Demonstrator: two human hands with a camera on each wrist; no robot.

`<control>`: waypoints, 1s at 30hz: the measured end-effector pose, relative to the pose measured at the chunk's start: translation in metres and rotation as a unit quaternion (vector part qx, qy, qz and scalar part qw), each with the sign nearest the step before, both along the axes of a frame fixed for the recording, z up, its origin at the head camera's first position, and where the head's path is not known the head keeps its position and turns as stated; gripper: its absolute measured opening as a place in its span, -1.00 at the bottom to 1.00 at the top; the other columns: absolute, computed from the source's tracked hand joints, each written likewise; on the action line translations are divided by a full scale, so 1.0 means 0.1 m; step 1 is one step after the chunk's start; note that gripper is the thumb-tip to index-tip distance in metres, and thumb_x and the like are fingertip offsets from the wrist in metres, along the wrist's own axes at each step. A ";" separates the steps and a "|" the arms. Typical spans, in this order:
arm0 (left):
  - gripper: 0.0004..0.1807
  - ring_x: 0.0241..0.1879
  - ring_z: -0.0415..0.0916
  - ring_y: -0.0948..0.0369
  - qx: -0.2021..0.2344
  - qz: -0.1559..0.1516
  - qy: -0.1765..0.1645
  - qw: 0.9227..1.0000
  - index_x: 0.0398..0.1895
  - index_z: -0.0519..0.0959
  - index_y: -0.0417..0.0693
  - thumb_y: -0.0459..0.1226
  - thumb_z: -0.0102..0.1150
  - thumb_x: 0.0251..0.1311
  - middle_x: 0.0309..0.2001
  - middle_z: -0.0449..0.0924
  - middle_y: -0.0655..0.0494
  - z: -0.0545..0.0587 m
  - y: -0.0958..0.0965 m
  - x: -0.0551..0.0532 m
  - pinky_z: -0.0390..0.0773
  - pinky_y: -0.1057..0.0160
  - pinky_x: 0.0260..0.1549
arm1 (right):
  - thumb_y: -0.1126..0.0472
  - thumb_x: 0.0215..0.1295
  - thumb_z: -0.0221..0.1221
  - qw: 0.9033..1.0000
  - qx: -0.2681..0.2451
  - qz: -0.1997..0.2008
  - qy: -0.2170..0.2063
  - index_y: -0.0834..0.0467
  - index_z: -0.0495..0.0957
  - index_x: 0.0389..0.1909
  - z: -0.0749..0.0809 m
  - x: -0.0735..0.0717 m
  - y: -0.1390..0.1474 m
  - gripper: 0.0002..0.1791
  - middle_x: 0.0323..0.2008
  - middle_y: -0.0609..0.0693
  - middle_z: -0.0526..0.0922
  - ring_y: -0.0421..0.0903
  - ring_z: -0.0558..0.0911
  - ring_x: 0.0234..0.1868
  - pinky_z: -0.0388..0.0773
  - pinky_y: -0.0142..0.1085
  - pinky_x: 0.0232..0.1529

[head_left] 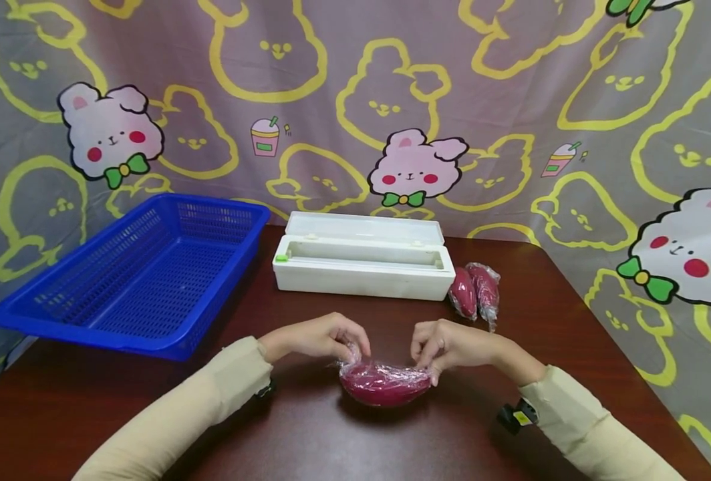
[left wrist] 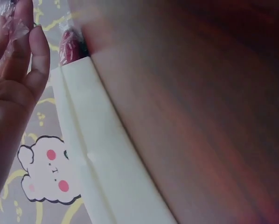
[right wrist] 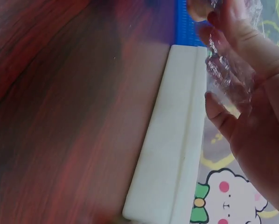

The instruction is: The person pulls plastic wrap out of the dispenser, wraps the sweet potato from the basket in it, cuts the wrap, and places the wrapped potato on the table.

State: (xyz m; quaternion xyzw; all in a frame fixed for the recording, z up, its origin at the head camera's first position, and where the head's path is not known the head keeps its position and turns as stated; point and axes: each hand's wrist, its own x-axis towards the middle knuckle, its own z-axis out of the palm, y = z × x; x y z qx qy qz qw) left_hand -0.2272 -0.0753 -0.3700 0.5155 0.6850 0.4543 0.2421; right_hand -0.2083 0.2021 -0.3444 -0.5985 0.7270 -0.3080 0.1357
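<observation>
A red-skinned sweet potato in shiny cling film is held up lengthwise over the table in the head view. My left hand pinches the gathered film at its left end. At the opposite end, my right hand grips the film between thumb and fingers. Crumpled clear film shows against the right fingers in the right wrist view. The left wrist view catches only part of the left hand, with film between the fingers.
Behind the hands stands a white cling film box with its lid raised. Two wrapped sweet potatoes lie at its right end. A blue plastic basket sits on the left of the dark wooden table. A patterned curtain hangs behind.
</observation>
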 end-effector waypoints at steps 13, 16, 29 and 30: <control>-0.84 -0.56 0.46 0.31 0.028 0.164 -0.009 0.986 -0.39 0.60 -0.35 -0.49 0.28 -0.12 -0.51 0.58 0.04 -0.09 -0.06 -0.06 0.52 0.29 -0.60 | 0.22 -0.14 0.35 0.983 -0.049 -0.178 0.001 0.20 0.49 -0.39 -0.05 0.00 0.02 -0.72 -0.46 -0.03 0.46 -0.23 0.43 -0.50 0.46 -0.40 -0.57; -0.81 -0.54 0.50 0.30 0.035 0.221 -0.021 0.974 -0.32 0.60 -0.41 -0.47 0.26 -0.06 -0.42 0.62 -0.05 -0.08 -0.06 -0.06 0.55 0.21 -0.56 | 0.31 -0.10 0.33 0.978 -0.066 -0.195 0.015 0.25 0.58 -0.42 -0.10 -0.02 0.04 -0.82 -0.43 -0.01 0.51 -0.20 0.47 -0.45 0.48 -0.39 -0.50; -0.86 -0.43 0.54 0.19 0.046 0.353 0.001 0.935 -0.29 0.53 -0.39 -0.47 0.14 0.06 -0.37 0.60 -0.14 -0.02 0.02 0.02 0.53 0.28 -0.58 | 0.48 0.05 0.18 0.953 -0.150 -0.222 -0.144 0.45 0.38 -0.23 -0.17 -0.05 0.04 -0.74 -0.35 0.27 0.59 -0.08 0.61 -0.40 0.56 -0.20 -0.40; -0.86 -0.45 0.53 0.22 0.046 0.359 0.004 0.932 -0.30 0.55 -0.37 -0.43 0.12 0.10 -0.37 0.60 -0.11 -0.02 0.03 0.03 0.53 0.30 -0.57 | 0.48 0.05 0.17 0.949 -0.160 -0.225 -0.154 0.45 0.39 -0.26 -0.16 -0.05 0.05 -0.77 -0.37 0.25 0.59 -0.06 0.61 -0.44 0.56 -0.17 -0.43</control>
